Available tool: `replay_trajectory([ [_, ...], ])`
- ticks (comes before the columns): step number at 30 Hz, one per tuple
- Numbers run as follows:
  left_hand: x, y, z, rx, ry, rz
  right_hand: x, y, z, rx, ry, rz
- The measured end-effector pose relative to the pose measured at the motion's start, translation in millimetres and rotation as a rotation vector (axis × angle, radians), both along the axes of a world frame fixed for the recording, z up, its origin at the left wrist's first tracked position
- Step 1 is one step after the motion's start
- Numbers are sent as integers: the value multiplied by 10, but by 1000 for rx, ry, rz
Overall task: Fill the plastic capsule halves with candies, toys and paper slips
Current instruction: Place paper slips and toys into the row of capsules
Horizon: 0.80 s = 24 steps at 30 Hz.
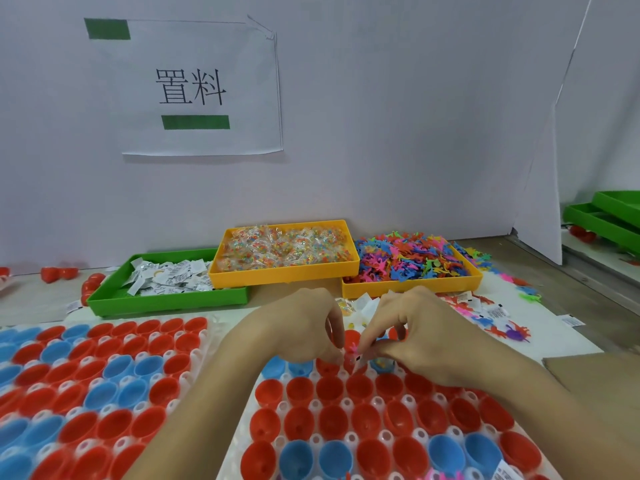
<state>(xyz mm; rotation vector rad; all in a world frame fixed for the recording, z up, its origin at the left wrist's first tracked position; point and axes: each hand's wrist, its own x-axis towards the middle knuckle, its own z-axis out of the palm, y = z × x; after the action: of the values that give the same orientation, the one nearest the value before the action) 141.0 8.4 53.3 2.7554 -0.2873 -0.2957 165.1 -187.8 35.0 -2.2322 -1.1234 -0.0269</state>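
Two white holder trays carry rows of red and blue capsule halves, one tray at the left [194,368] and one under my hands [263,382]. My left hand [298,327] and my right hand [415,327] meet over the far rows of the nearer tray. Their fingertips pinch a small pink toy [353,351] and a paper slip [358,358] above a red capsule half [358,382]. A blue half [382,363] beside it holds a candy packet. Most halves in the near rows, such as a red one [332,422], look empty.
Along the wall stand a green tray of paper slips [166,303], an orange tray of candy packets [284,271] and an orange tray of coloured toys [415,287]. Loose toys and slips [498,313] lie at the right. Cardboard [588,372] lies at the near right.
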Motion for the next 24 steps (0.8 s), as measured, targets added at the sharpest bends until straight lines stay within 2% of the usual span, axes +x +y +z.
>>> replay_trajectory([
  [9, 2, 16, 17, 0, -20, -20, 34, -38, -11, -18, -82, -53],
  [24, 10, -12, -15, -12, 3, -32, 33, 20, 34, -146, -133, -11],
])
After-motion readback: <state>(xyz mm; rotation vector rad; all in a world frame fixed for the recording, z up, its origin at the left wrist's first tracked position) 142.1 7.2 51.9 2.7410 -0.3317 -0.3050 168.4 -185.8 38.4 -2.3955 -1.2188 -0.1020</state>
